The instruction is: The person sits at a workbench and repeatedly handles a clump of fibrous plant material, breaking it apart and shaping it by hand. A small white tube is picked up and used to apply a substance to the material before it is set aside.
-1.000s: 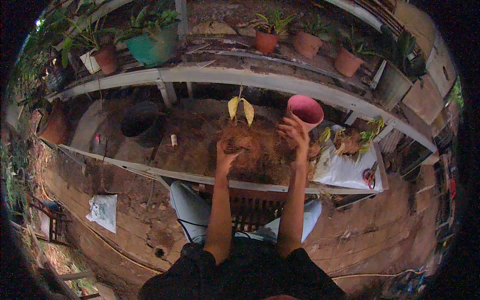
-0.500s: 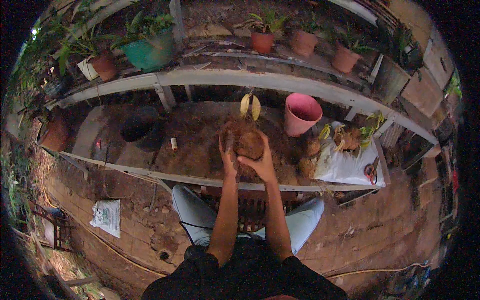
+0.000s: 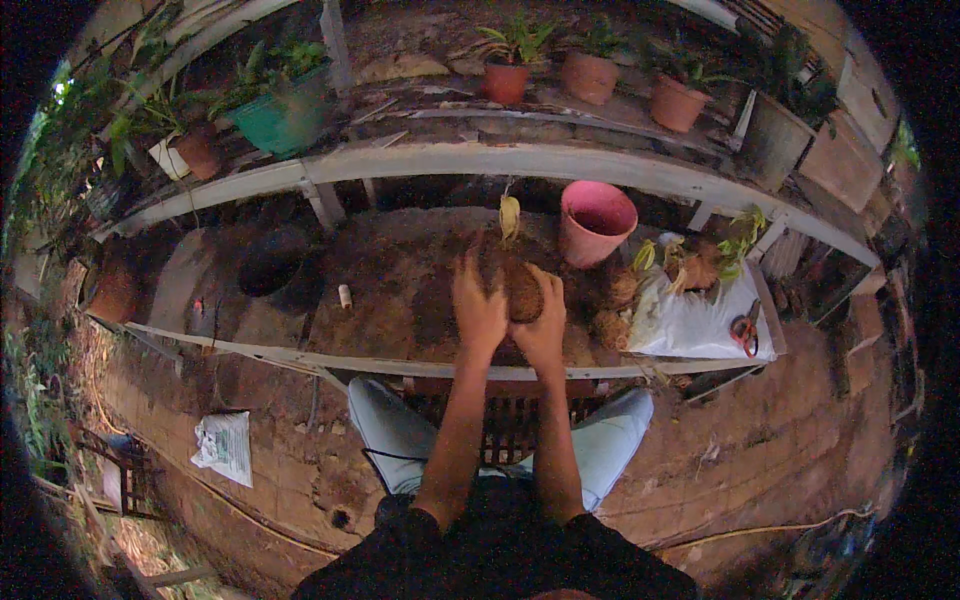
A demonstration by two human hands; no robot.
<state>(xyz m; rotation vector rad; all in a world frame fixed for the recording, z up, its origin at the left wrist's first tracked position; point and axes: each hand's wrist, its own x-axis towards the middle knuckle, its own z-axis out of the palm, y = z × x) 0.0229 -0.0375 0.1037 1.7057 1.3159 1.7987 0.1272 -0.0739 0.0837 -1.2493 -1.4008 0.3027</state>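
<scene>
Both my hands are above the bench, around a brown fibrous ball (image 3: 524, 290). My right hand (image 3: 543, 322) grips its right side, with the thumb near the bottom. My left hand (image 3: 478, 312) curves against its left side, back turned up and fingertips slightly blurred. Just beyond the ball is a drooping yellow leaf (image 3: 509, 218) on a thin stem; whether it grows from the ball I cannot tell. A pink pot (image 3: 598, 228) stands to the far right of my hands.
Rightward lie fibrous clumps (image 3: 611, 328), a white bag (image 3: 690, 320), red-handled scissors (image 3: 744, 336) and a leafy plant with a fibrous base (image 3: 693, 268). Leftward are a small white cylinder (image 3: 345, 296) and a black pot (image 3: 270, 268). Potted plants line the shelf behind a pale beam (image 3: 450, 160).
My left hand has turned so its back shows more, and the ball has shifted slightly right. Two yellow leaves were visible before; now only one shows. The view has moved slightly.
</scene>
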